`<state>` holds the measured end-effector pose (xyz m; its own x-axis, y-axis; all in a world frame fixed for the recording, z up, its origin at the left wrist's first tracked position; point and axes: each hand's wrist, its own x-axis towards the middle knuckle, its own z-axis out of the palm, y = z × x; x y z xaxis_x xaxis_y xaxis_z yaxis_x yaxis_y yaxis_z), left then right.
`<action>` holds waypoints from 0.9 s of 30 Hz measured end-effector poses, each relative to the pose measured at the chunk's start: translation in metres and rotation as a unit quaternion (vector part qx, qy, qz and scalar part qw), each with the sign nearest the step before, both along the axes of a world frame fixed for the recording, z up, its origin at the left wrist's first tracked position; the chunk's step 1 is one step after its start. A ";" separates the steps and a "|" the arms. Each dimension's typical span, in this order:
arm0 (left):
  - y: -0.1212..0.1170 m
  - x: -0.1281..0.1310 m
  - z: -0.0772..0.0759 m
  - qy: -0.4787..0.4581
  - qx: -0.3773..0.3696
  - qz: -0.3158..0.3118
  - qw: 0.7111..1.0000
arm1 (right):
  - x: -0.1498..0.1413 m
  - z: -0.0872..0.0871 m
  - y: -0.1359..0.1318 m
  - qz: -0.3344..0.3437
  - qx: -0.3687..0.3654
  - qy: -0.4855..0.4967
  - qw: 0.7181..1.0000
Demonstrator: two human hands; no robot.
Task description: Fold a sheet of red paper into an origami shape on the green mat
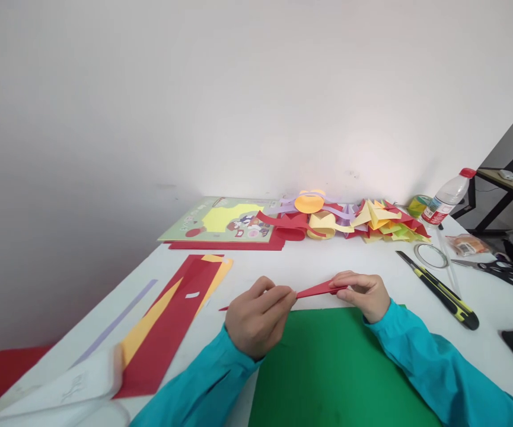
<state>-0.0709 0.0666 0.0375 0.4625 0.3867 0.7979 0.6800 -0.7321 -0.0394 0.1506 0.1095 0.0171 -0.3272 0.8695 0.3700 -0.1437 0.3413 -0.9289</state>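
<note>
A narrow piece of folded red paper (314,290) is stretched between my two hands, above the far edge of a green sheet (340,367). My left hand (260,314) pinches its left part, and a thin red tip pokes out beyond that hand's far side. At the other end, the fingers and thumb of my right hand (363,293) are closed on the wider folded part. Some of the paper is hidden behind my left fingers.
Red and orange paper strips (185,320) lie at left, by a white case (73,379). Folded paper shapes (376,219) and a paper pad (220,219) line the wall. At right are a utility knife (443,293), scissors (500,270), a tape roll (431,256) and a bottle (449,196).
</note>
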 end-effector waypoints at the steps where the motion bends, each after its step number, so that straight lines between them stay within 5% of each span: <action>1: 0.000 0.000 0.000 -0.003 -0.002 0.000 1.000 | 0.000 -0.001 0.000 -0.003 -0.002 0.000 1.000; 27: -0.001 -0.001 -0.001 0.012 0.024 0.001 1.000 | -0.001 -0.009 0.004 0.008 0.013 0.055 0.998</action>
